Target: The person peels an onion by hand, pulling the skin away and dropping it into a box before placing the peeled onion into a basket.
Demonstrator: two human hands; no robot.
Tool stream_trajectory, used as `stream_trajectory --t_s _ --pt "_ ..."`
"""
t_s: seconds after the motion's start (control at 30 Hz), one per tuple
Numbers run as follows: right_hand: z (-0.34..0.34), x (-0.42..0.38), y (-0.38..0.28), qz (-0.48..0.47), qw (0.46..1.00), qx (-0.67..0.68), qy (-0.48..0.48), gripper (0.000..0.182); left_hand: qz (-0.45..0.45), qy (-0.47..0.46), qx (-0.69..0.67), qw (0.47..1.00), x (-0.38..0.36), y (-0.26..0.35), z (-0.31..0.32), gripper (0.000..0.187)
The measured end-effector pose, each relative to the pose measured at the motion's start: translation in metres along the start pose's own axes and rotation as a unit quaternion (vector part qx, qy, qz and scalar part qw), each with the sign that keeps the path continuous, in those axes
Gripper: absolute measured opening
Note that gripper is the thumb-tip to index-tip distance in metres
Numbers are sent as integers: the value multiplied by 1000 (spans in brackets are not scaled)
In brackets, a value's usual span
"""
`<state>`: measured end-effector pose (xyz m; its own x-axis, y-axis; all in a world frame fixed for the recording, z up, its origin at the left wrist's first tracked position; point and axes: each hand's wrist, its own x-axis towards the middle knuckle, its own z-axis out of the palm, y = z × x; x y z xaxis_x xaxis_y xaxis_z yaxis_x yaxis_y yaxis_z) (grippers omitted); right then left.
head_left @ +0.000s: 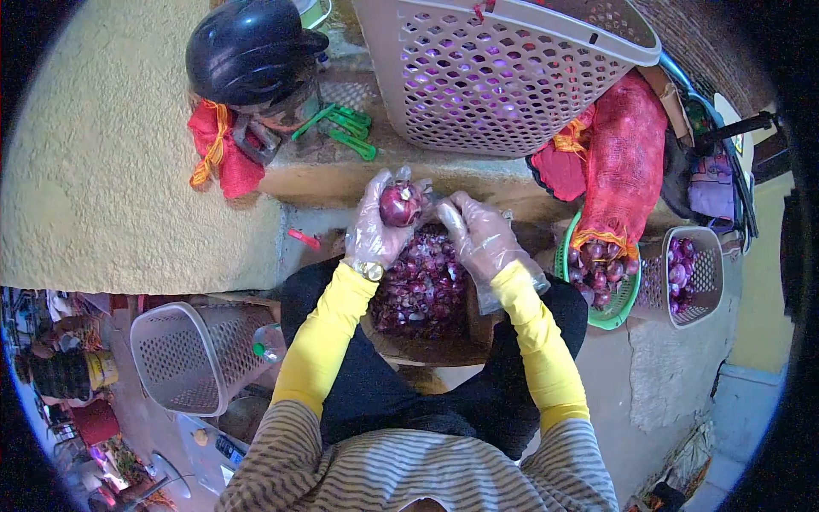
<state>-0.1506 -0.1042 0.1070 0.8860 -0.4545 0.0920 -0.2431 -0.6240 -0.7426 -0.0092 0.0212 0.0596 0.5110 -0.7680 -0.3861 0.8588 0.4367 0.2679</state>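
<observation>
Your left hand (pixel 375 229), in a thin clear plastic glove, was closed around a red onion (pixel 401 205), fingers curled behind it and thumb near its top, holding it up over your lap. Your right hand (pixel 480 239), gloved the same way, was loosely curled just beside the onion with its fingertips at the bulb's right side; whether it pinched a strip of skin or a small blade I cannot tell.

The onion looked small, firm and light, easy for one hand. Its dry outer skin is probably papery and brittle, and plastic against glossy peel likely slides, so a cupped hold around the widest part, with the ends left free, seemed the safer grip.

Below your hands a board on your knees carried a heap of purple peelings (pixel 422 286). At the board's right edge sat a green basket (pixel 616 309) of unpeeled onions under a red mesh sack (pixel 627 162), and beside it a small grey basket (pixel 708 277) of peeled ones. A large grey basket (pixel 503 68) lay tipped on the stone ledge (pixel 324 175) beyond.
</observation>
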Motion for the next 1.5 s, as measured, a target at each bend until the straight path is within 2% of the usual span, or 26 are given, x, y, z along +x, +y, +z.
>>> stream_trajectory --t_s 0.13,0.2,0.33,0.4,0.73,0.83,1.03,1.07,1.1,1.13,1.2,1.23,1.3,1.33,1.43,1.5 --pt "-8 2 -19 11 998 -20 -51 52 30 -11 74 997 7 -8 -8 49" --pt "-9 5 -22 18 996 -52 -64 65 54 -6 72 996 8 -13 -7 49" --pt "-2 10 -15 21 999 -33 -37 66 70 -9 77 995 12 -18 2 45" --pt "-3 12 -14 30 997 -57 -41 72 73 -17 72 995 11 -21 4 43" --pt "17 15 2 24 999 -34 -14 66 81 -22 70 994 13 -22 3 41" --pt "17 18 2 60 996 -12 -63 62 74 -11 77 994 14 -19 -1 43" --pt "6 17 3 -4 987 -55 -151 57 43 -7 101 994 11 -6 -3 55" --pt "7 15 5 -74 985 -61 -147 54 24 -4 104 994 9 -3 -3 58" --pt "6 14 4 -143 977 -66 -141 50 79 49 92 991 2 -8 13 59" --pt "5 13 2 -144 977 -66 -141 50 80 49 92 991 6 -5 5 59" --pt "0 12 -3 -65 965 -120 -222 51 8 -6 40 999 15 2 -7 59" --pt "1 11 -2 -64 965 -121 -222 51 25 -11 73 997 11 2 -7 56" --pt "2 9 -1 -86 987 -75 -112 57 12 -1 89 996 7 2 -3 55" --pt "1 11 -2 -85 987 -75 -112 57 -1 8 106 994 6 3 -2 54" --pt "-1 16 -9 -8 993 -96 -62 75 -28 -22 126 991 11 0 -9 55" --pt "0 17 -8 -7 993 -106 -44 74 -18 -33 133 990 14 -3 -9 56"
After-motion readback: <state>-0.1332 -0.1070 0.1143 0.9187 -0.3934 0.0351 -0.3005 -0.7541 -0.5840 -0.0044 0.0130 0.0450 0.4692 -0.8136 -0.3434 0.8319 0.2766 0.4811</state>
